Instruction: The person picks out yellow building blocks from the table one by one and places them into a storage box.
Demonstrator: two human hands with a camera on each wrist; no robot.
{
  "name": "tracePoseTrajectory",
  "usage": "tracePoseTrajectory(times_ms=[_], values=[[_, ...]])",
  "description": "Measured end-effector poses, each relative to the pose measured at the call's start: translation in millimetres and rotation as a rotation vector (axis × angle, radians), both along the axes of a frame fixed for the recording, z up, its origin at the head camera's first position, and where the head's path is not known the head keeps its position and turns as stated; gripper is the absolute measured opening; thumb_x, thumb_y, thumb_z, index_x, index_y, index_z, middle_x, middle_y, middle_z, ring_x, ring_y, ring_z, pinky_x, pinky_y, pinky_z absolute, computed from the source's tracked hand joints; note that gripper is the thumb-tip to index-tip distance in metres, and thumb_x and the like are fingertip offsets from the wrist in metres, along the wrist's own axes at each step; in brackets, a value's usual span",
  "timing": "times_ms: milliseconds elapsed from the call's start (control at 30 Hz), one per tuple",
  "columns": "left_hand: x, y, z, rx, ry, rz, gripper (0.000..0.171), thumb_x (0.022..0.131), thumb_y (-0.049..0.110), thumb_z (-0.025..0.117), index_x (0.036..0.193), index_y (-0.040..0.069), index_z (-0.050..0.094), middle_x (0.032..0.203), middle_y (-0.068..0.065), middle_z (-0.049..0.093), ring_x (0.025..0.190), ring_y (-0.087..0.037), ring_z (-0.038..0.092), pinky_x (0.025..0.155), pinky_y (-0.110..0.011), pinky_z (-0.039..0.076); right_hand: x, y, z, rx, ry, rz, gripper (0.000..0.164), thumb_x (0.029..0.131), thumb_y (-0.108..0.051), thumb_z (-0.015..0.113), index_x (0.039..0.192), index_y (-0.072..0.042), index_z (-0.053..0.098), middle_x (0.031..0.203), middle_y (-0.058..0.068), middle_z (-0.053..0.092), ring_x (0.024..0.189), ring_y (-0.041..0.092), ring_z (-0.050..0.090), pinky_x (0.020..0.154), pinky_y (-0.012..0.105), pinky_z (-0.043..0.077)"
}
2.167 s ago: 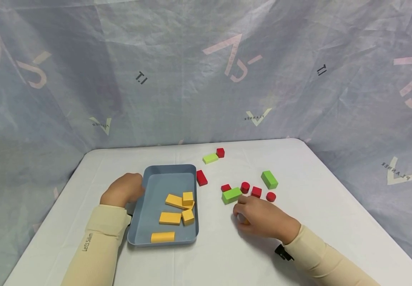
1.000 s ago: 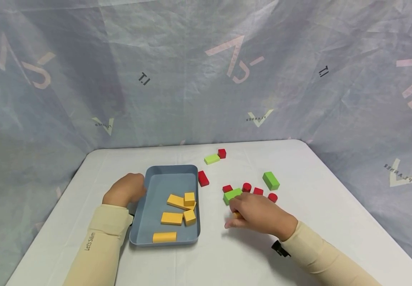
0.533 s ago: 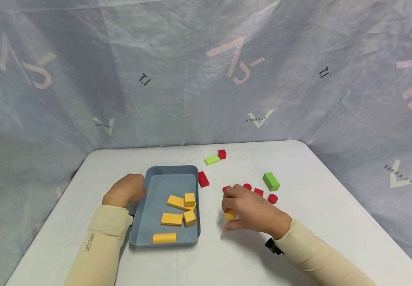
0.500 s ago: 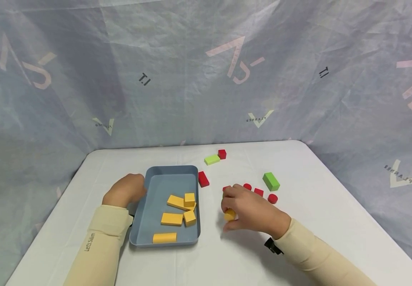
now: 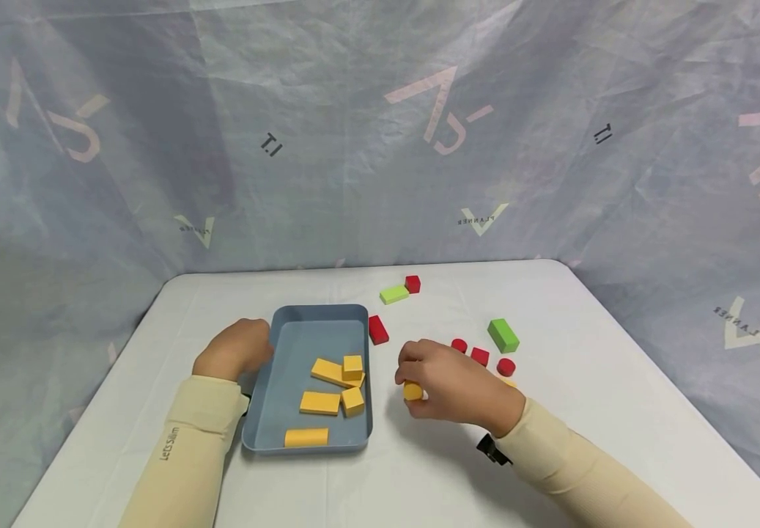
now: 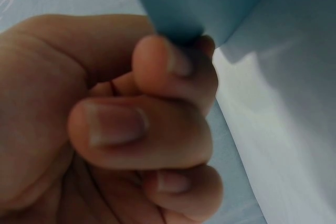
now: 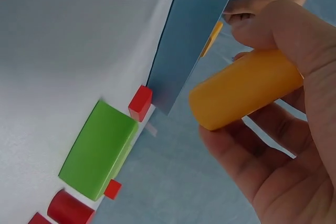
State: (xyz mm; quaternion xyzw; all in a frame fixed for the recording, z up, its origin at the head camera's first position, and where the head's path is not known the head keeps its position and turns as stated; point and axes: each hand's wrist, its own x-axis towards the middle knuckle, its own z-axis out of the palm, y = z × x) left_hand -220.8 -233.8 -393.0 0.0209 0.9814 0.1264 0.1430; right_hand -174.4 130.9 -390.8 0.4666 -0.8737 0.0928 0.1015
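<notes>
My left hand (image 5: 237, 350) pinches the left rim of the blue-grey tray (image 5: 307, 314); in the left wrist view its curled fingers (image 6: 152, 129) close on the tray's wall (image 6: 210, 3). My right hand (image 5: 452, 385) holds a yellow cylinder (image 5: 412, 391) between thumb and fingertips, to the right of the tray. The right wrist view shows the cylinder (image 7: 244, 87) raised, lying lengthwise between the thumb and the fingers. Inside the tray lie a yellow cylinder (image 5: 306, 438), two flat yellow blocks (image 5: 319, 402) and two yellow cubes (image 5: 352, 401), one cube overlapping a flat block.
A red block (image 5: 378, 330) stands close to the tray's right wall. Behind are a light green block (image 5: 394, 294) and a red cube (image 5: 412, 284). Red pieces (image 5: 480, 357) and a green block (image 5: 503, 335) lie beyond my right hand. A yellow piece (image 5: 508, 382) peeks out behind it.
My right hand has lifted the yellow cylinder and moved left toward the tray, now hiding the nearer green block in the head view. The left hand stays at the tray's rim.
</notes>
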Motion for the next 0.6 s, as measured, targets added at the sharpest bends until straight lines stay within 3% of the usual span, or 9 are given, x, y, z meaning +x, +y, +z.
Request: tracePoseTrajectory(times_ms=[100,300,600], values=[[-0.4,0,0.4,-0.001,0.002,-0.003,0.016,0.098,0.004,0.054,0.100,-0.002,0.069,0.077,-0.010,0.060,0.068,-0.023,0.056,0.058,-0.034,0.044,-0.3,-3,1.5,0.000,0.001,0.009,0.020,0.083,-0.022,0.083,0.102,-0.019,0.079,0.102,-0.009,0.070,0.092,0.006,0.064,0.080,0.019,0.055],[-0.6,0,-1.1,0.007,0.011,0.006,0.016,0.097,0.002,0.054,0.096,-0.001,0.070,0.074,-0.009,0.058,0.065,-0.022,0.055,0.055,-0.033,0.044,0.4,-7,4.1,-0.017,-0.011,0.002,0.038,0.086,-0.037,0.085,0.116,-0.015,0.077,0.106,-0.006,0.078,0.087,0.004,0.071,0.079,0.020,0.058],[-0.6,0,-1.2,0.007,0.011,0.013,0.016,0.096,0.002,0.054,0.092,0.002,0.069,0.072,-0.008,0.056,0.065,-0.022,0.054,0.055,-0.034,0.043,-1.6,-16,7.0,-0.056,0.070,0.031,0.038,0.081,-0.046,0.088,0.108,-0.022,0.078,0.094,-0.012,0.071,0.082,0.001,0.064,0.075,0.021,0.056]])
